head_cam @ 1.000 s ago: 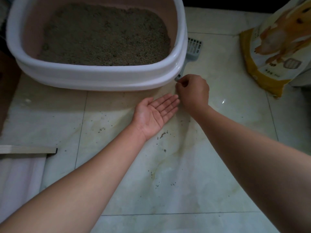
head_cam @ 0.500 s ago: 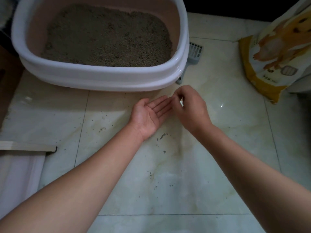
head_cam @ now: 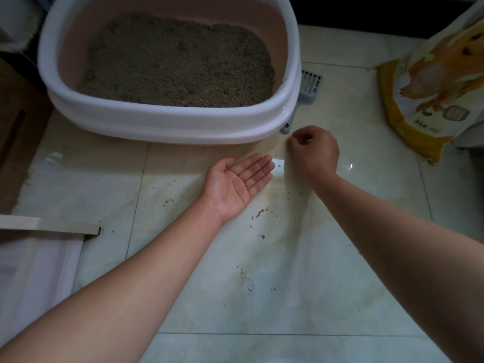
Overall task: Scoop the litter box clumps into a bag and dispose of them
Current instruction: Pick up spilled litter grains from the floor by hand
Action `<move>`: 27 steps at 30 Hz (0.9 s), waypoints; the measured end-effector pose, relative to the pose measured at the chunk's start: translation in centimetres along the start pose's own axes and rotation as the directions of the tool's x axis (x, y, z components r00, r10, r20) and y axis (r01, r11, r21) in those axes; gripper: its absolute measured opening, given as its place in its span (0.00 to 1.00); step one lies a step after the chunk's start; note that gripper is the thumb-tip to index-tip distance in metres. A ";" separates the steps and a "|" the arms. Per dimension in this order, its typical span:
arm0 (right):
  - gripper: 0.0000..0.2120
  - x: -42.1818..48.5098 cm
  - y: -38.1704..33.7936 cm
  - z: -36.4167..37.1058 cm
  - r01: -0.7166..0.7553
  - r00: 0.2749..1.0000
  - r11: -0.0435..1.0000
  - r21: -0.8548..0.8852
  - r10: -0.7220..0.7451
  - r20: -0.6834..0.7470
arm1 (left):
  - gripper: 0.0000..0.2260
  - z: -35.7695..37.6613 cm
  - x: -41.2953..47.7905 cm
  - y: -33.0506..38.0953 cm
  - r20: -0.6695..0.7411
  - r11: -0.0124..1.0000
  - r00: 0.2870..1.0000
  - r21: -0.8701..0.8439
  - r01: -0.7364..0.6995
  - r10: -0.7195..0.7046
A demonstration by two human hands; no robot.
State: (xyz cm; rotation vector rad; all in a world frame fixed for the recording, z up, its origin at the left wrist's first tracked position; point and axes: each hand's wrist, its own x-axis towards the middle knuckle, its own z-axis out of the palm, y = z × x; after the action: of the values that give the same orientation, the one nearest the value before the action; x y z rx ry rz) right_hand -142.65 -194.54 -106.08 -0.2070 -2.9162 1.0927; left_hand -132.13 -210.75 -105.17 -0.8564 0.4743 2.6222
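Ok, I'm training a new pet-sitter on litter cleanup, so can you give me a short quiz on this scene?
1. True or false: the left hand is palm up with straight fingers.
2. Where is the grey litter scoop? A) buried in the litter B) outside the litter box, by its side C) on a shelf
3. Fill in: loose litter grains lie scattered on the ____.
Key: 1 true; 2 B; 3 floor tiles.
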 end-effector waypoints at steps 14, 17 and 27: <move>0.10 1.1 -0.7 0.6 0.244 0.969 0.897 -0.368 -0.212 0.126 | 0.24 -0.3 -0.2 0.2 0.016 1.000 1.000 0.011 0.007 -0.007; 0.10 1.0 -0.8 0.7 0.330 0.944 0.831 -0.447 -0.291 0.155 | 0.24 -0.3 -0.3 0.2 0.018 1.000 1.000 0.028 0.008 -0.009; 0.06 1.6 -1.0 0.2 0.121 0.990 0.946 -0.300 -0.093 0.108 | 0.24 -0.3 -0.3 0.3 0.009 1.000 1.000 0.000 0.002 -0.002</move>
State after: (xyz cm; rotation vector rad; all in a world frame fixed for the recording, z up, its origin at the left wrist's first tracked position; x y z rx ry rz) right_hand -144.39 -195.22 -105.65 -0.0006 -3.1238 0.6466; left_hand -131.83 -211.17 -105.15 -0.8446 0.4705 2.6232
